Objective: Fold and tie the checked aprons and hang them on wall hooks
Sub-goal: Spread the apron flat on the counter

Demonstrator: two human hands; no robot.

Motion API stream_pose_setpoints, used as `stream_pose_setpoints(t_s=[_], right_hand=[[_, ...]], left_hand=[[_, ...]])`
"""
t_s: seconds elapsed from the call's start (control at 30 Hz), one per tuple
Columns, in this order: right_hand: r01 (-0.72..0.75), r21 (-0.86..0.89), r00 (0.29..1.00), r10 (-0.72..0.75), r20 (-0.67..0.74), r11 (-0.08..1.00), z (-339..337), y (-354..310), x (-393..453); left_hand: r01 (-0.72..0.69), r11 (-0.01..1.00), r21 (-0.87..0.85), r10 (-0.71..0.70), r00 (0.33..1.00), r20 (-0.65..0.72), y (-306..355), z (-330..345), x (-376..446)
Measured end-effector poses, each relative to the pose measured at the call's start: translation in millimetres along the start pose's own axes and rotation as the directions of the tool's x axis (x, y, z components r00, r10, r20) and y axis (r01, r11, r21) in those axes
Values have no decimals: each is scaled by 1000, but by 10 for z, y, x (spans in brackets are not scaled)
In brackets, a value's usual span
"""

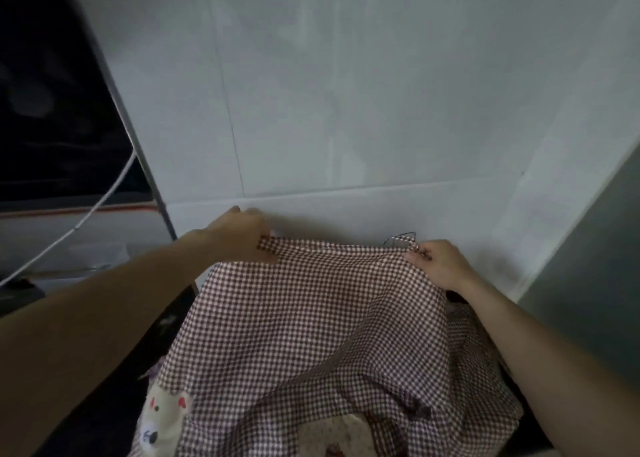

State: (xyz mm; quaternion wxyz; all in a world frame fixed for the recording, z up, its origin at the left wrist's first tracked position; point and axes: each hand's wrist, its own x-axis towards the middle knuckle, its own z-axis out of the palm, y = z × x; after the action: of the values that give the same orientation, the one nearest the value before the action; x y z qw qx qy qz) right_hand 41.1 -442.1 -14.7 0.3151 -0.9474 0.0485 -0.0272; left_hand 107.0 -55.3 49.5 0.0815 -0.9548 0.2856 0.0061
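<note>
Apron (311, 318), brown check with bear patch (162, 418), held spread before the tiled wall (346, 93), left hand (239, 235) and right hand (440, 262) each pinching a top corner (risk: a loosened pinch drops one corner, skewing the fold).

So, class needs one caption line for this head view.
Both hands, left hand and right hand, pinch the checked apron's top edge before a tiled wall.

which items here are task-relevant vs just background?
In the job:
brown-and-white checked fabric apron
left hand, pinching its top edge
right hand, pinching the other top corner

Lying about:
white cable
grey tiled wall
dark window pane
</note>
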Motion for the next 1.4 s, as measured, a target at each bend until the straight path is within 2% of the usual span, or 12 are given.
stream_pose_setpoints(t_s=[0.13, 0.33, 0.5, 0.67, 0.87, 1.0, 1.1, 1.17, 1.2, 1.27, 1.33, 1.4], right_hand=[[-70, -15, 993, 69, -92, 997, -110, -323, -255], [-178, 21, 964, 178, -198, 984, -259, -732, -620], [-159, -13, 928, 145, -343, 987, -448, -941, -814], [-132, -26, 916, 112, -386, 991, -678, -984, -948], [-135, -28, 921, 115, -373, 990, -767, -1000, -1058], [-160, -26, 925, 141, -354, 987, -749, -1054, -1111], [-174, 54, 904, 181, -388, 983, -751, -1027, -1134], [-170, 99, 871, 196, -450, 981, -754, -1000, -1154], [-170, 106, 857, 200, -475, 980, -756, -989, -1164], [-171, 122, 838, 209, -503, 978, -755, -983, -1185], [-175, 126, 833, 215, -509, 976, -757, -1000, -1205], [-178, 117, 838, 213, -502, 977, -764, -1010, -1196]], left_hand=[[-51, 997, 64, 48, 997, 56, -186, -108, -278], [-35, 994, -100, 38, 999, 31, -523, -197, -618], [-7, 988, -156, 8, 1000, 2, -577, -403, -889], [22, 920, -391, -14, 1000, 24, -651, -563, -1119], [-28, 964, -264, 45, 997, 57, -716, -584, -1271], [41, 983, -180, -38, 999, 21, -765, -565, -1307], [116, 957, -265, -141, 987, -75, -804, -614, -1350], [167, 829, -533, -297, 940, -168, -835, -643, -1377], [147, 692, -707, -379, 907, -182, -847, -642, -1382], [19, 264, -964, -444, 890, -105, -802, -619, -1419], [-72, -28, -997, -412, 910, -54, -727, -546, -1454], [-93, -35, -995, -475, 878, -65, -671, -435, -1418]])
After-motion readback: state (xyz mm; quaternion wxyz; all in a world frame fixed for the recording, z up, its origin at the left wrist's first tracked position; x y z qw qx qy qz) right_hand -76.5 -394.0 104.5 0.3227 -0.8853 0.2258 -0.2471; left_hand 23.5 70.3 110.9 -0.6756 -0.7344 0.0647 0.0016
